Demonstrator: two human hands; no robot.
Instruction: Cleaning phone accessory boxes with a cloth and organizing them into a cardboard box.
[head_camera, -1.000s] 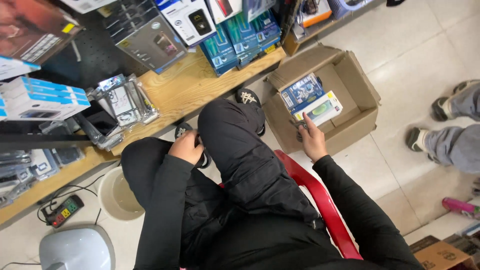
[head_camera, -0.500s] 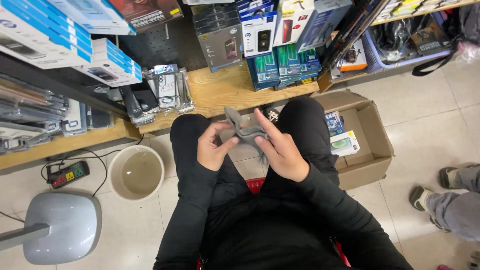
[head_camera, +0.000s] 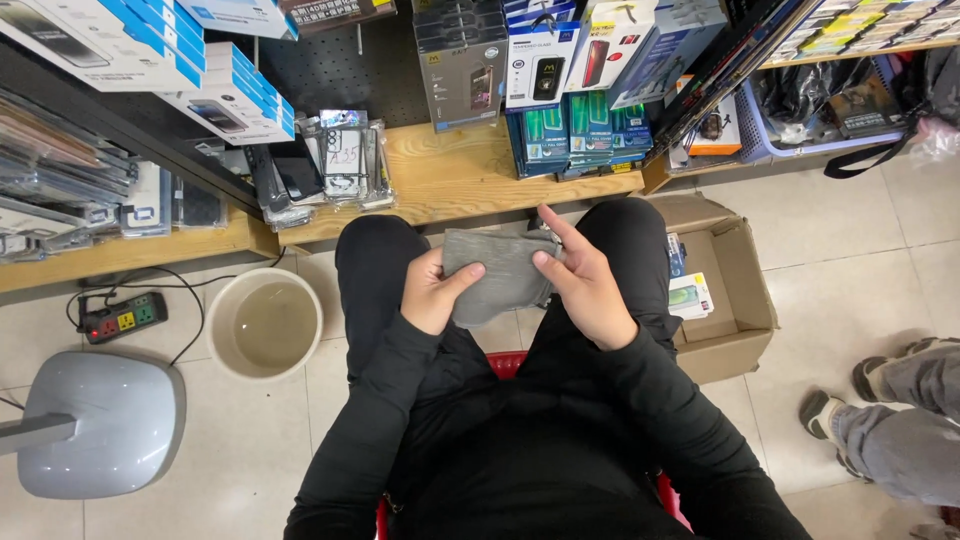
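Position: person seated on a red plastic chair (head_camera: 505, 362), dressed in black, knees towards a low wooden shelf (head_camera: 455, 180).
Held item: a soft grey fabric pouch (head_camera: 497, 274), lying over the lap between the knees, gripped from both sides.
Left hand (head_camera: 432, 293): curled around the pouch's left edge, thumb laid across its face, pinching the fabric.
Right hand (head_camera: 580, 283): closed on the pouch's right edge, thumb on the fabric, forefinger pointing up and away past the top corner.
Carton: an open brown cardboard box (head_camera: 745, 300) on the tiled floor just beside the right knee; small flat packets in blue and green-white (head_camera: 690, 296) lie inside at its left wall.
Shelf, centre: a dark grey upright box (head_camera: 460, 75) stands next to a white box with a dark phone picture (head_camera: 543, 65); below them a row of teal-green flat packs (head_camera: 585, 130) stands on edge.
Shelf, left: clear-sleeved flat packets (head_camera: 345, 155) lean in a bundle; one carries a white handwritten label at its top.
Upper left: white cartons with blue edges (head_camera: 215, 85) stacked slantwise.
Upper right: a lilac plastic basket (head_camera: 790, 145) holding dark bagged items.
Floor, left: a cream round bucket (head_camera: 264, 322); a black power strip with coloured sockets (head_camera: 122, 317) near it; a grey rounded stand base (head_camera: 95, 425) further out.
Bystander: grey trouser legs and shoes (head_camera: 885, 420) of another person at the right edge, well apart from the carton.
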